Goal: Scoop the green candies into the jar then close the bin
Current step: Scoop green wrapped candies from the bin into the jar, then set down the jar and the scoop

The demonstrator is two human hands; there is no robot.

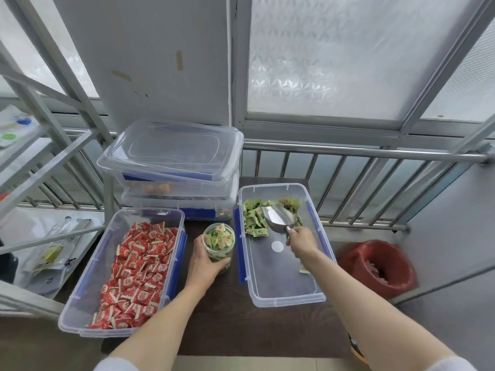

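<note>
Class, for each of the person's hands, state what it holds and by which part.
Left hand grips the clear plastic jar around its lower side. Right hand holds the shiny metal scoop by its handle.

Open clear bin [80, 311] of red candies [136, 274] at left; 2 stacked lidded bins [174, 167] behind; red waste basket [375, 266] at right, beside metal railing [361, 153].

Nothing here reads clearly: the red candies [136, 266] and green candies [255, 216] carry printed wrappers, but the marks are too small to make out.
</note>
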